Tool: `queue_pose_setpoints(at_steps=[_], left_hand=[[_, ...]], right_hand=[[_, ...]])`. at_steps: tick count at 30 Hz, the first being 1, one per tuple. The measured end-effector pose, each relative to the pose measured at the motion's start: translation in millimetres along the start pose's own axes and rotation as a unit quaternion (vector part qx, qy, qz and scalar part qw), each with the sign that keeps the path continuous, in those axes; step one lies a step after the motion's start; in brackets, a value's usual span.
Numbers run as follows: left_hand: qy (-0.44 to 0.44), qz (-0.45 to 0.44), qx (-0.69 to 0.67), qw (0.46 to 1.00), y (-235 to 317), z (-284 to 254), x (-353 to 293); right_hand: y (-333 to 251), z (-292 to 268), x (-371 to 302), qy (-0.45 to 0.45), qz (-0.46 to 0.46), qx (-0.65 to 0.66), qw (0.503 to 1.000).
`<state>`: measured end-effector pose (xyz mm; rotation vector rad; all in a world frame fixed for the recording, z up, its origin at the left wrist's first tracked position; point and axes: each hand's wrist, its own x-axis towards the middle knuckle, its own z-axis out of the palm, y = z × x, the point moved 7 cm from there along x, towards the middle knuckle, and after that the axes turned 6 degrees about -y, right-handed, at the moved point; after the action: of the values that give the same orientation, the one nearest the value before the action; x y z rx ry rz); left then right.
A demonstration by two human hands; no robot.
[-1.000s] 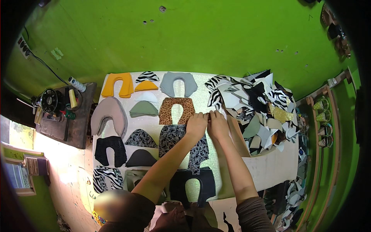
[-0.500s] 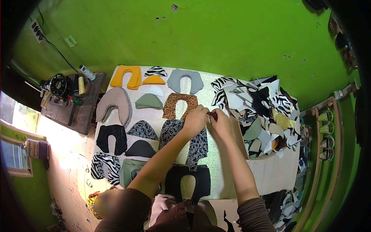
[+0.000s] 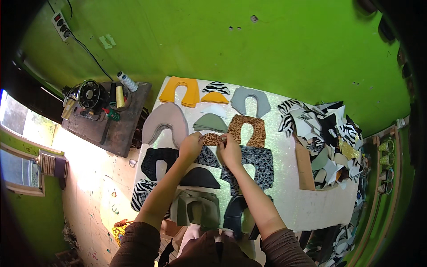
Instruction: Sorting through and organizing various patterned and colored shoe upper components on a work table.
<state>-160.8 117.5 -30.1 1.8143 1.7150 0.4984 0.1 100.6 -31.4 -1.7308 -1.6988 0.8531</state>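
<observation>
A half-moon piece of brown patterned material (image 3: pixel 212 139) spans the gap between my two hands, over the middle rows of cut pieces. My left hand (image 3: pixel 191 146) pinches its left end, and my right hand (image 3: pixel 230 151) has its fingertips on the right end. Just beyond lies a stack of green half-moon pieces (image 3: pixel 210 123). To the right of the held piece is a brown patterned U-shaped stack (image 3: pixel 259 131). Black-and-grey patterned half-moons (image 3: pixel 207 157) are partly hidden beneath my hands, with a matching U-shaped stack (image 3: pixel 263 164) under my right forearm.
Yellow (image 3: pixel 168 92), grey (image 3: pixel 262 103) and beige (image 3: pixel 153 122) U-shaped stacks lie on the pale table (image 3: pixel 293 209). A cardboard box (image 3: pixel 305 167) heaped with scraps (image 3: pixel 322 162) stands at the right. Left of the table is a sewing machine (image 3: pixel 90 94) with thread spools.
Both hands have moved left, from beside the brown U-shaped stack to below the green half-moons. The brown piece now shows its half-moon face. The head view has shifted, moving the scene rightward.
</observation>
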Motion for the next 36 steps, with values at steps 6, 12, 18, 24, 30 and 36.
queue_pose_setpoints(at_steps=[6,12,18,24,30,36], left_hand=[[0.019,0.115,0.087,0.989,-3,7,5],[0.012,0.158,0.189,0.969,4,8,5],[-0.035,0.137,0.217,0.966,1,14,7],[-0.032,0.099,0.264,0.959,1,12,2],[-0.011,0.107,0.284,0.953,6,3,-26],[-0.035,0.103,0.299,0.948,-5,9,-41]], right_hand=[[-10,14,4,0.049,-0.024,-0.11,0.992],[-8,25,0,0.059,-0.023,-0.176,0.982],[-11,31,3,0.014,-0.048,-0.172,0.984],[-19,27,-2,-0.037,-0.018,-0.172,0.984],[-37,24,-28,-0.03,-0.058,-0.194,0.979],[-44,32,-49,-0.053,-0.116,-0.235,0.964]])
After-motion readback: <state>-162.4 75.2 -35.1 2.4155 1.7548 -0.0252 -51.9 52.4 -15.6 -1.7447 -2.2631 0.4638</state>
